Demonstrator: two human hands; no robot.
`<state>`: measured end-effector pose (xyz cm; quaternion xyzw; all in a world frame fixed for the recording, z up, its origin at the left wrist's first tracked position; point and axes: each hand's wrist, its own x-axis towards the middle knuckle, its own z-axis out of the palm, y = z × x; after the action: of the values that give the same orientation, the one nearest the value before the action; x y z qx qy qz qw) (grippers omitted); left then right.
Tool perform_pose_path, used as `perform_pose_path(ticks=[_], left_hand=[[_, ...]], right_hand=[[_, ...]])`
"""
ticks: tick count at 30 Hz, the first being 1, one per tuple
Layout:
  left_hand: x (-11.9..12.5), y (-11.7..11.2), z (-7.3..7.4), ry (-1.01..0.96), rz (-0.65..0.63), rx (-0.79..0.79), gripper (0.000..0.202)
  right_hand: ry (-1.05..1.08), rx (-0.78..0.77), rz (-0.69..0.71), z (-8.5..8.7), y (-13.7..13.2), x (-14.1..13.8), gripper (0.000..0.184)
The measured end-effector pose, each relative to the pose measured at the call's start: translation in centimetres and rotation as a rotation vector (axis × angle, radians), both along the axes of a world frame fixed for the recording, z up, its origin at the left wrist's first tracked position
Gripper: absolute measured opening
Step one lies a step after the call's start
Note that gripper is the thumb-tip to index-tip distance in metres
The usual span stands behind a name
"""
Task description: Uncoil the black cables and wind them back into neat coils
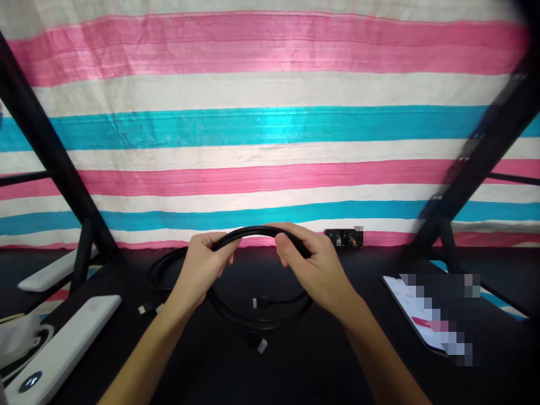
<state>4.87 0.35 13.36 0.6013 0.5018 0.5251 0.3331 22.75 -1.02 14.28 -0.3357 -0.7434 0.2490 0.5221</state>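
Observation:
A looped black cable (pixel 257 230) is held up in front of me, its upper strands arched between my two hands. My left hand (pixel 203 263) is closed around the left side of the bundle. On the right side, my right hand (pixel 323 267) grips the same strands, thumb pressed near the top. The loop's lower part hangs between my wrists, with one connector (pixel 256 302) inside it and another connector (pixel 261 345) below. Behind my left wrist lies another coil of black cable (pixel 156 273); a metal-tipped plug (pixel 145 309) shows near it, and my forearm hides part of this coil.
On the left lie a long white device (pixel 76 337), a white charger with cord (pixel 19 337) and a second white slab (pixel 54 273). A lit phone (pixel 415 315), partly pixelated, rests at right. A small dark screen (pixel 342 238) stands by the striped sheet (pixel 270 126). Black frame legs (pixel 54 135) slant at both sides.

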Motion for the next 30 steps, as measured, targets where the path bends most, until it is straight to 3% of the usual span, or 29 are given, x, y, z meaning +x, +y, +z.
perform_pose_path(ticks=[4, 11, 18, 22, 30], left_hand=[[-0.2, -0.6, 0.5, 0.097, 0.018, 0.101, 0.036], [0.0, -1.1, 0.6, 0.146, -0.011, 0.111, 0.031], [0.1, -1.6, 0.8, 0.131, -0.043, 0.116, 0.03], [0.1, -1.6, 1.1, 0.129, -0.101, 0.11, 0.033], [0.3, -1.7, 1.0, 0.044, -0.208, 0.019, 0.025]], right_hand=[[0.06, -0.135, 0.118, 0.9, -0.7, 0.5, 0.044], [0.028, -0.255, 0.261, 0.9, -0.6, 0.8, 0.028], [0.089, -0.29, 0.298, 1.2, -0.8, 0.6, 0.04], [0.112, -0.294, 0.294, 1.2, -0.4, 0.5, 0.032], [0.208, -0.358, 0.446, 0.8, 0.8, 1.0, 0.025]])
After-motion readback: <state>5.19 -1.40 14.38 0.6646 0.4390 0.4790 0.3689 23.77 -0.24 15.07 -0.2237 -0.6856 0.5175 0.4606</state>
